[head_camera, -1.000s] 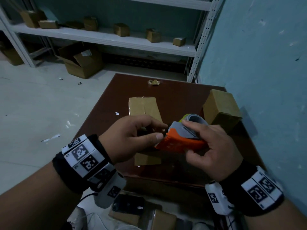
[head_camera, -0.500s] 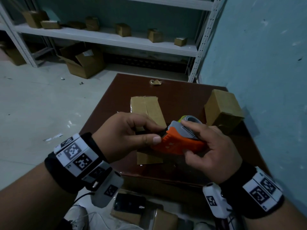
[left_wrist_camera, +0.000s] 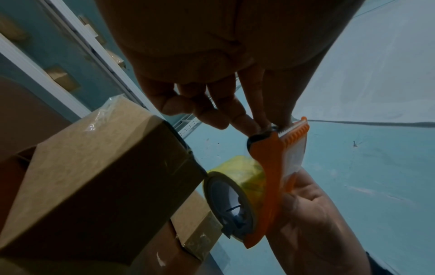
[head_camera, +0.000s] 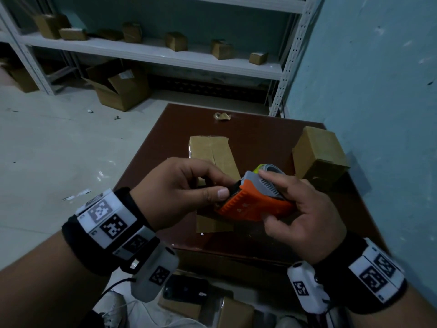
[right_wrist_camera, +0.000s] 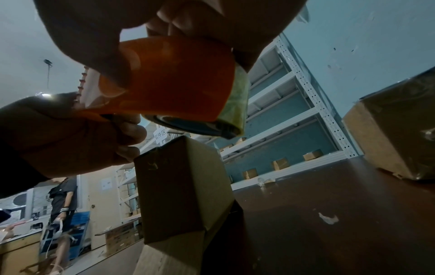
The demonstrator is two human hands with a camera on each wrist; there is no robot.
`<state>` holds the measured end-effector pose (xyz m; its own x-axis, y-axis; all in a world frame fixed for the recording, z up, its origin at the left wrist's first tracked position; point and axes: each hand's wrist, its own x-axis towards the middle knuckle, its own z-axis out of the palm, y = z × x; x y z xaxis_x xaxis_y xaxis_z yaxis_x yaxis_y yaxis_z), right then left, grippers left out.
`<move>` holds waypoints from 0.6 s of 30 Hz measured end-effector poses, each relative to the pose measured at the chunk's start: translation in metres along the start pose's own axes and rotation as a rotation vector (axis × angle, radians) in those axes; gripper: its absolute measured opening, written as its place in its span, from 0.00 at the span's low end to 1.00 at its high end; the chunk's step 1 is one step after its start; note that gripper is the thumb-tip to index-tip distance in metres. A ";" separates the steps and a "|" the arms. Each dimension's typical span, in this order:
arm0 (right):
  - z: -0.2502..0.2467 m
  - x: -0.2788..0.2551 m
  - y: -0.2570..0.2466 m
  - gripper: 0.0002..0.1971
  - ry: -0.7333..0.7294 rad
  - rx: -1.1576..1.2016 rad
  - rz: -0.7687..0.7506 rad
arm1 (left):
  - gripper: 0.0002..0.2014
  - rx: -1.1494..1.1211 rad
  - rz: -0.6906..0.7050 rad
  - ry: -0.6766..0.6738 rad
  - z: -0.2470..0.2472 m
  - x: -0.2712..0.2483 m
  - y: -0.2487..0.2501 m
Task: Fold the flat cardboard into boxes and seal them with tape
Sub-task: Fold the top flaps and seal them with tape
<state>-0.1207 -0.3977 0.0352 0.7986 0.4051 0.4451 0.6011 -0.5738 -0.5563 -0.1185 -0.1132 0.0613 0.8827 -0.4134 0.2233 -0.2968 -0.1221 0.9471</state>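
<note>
Head view: right hand (head_camera: 305,216) wrapped around orange tape dispenser (head_camera: 254,204), held above long box (head_camera: 212,157) on brown table (head_camera: 260,133); left hand (head_camera: 179,192) pinching at serrated blade end; sealed box (head_camera: 319,155) near wall

Left wrist: fingertips (left_wrist_camera: 256,126) nipped on tape edge by blade; yellowish tape roll (left_wrist_camera: 237,174) just beside box

Right wrist: fingers clasped on dispenser (right_wrist_camera: 179,78) above box (right_wrist_camera: 183,188)

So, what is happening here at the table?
A person is getting tape ready to seal boxes. The right hand holds an orange tape dispenser above a long cardboard box on the brown table. The left hand pinches at the dispenser's toothed front edge, apparently to catch the tape end. Another closed box sits near the wall.
</note>
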 end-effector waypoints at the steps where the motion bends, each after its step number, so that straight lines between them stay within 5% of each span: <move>1: 0.000 0.000 0.000 0.39 0.002 0.004 0.002 | 0.07 -0.001 -0.012 0.006 0.000 0.000 0.000; 15: -0.001 0.000 -0.009 0.39 -0.009 0.032 0.005 | 0.19 -0.016 -0.063 0.035 -0.001 -0.001 0.003; 18: -0.002 0.000 -0.010 0.39 -0.016 0.026 0.011 | 0.12 0.081 -0.072 0.080 -0.001 -0.001 0.002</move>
<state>-0.1264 -0.3937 0.0422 0.8055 0.4100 0.4278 0.5926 -0.5600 -0.5790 -0.1189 -0.1119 0.0631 0.9281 -0.3280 0.1762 -0.2573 -0.2229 0.9403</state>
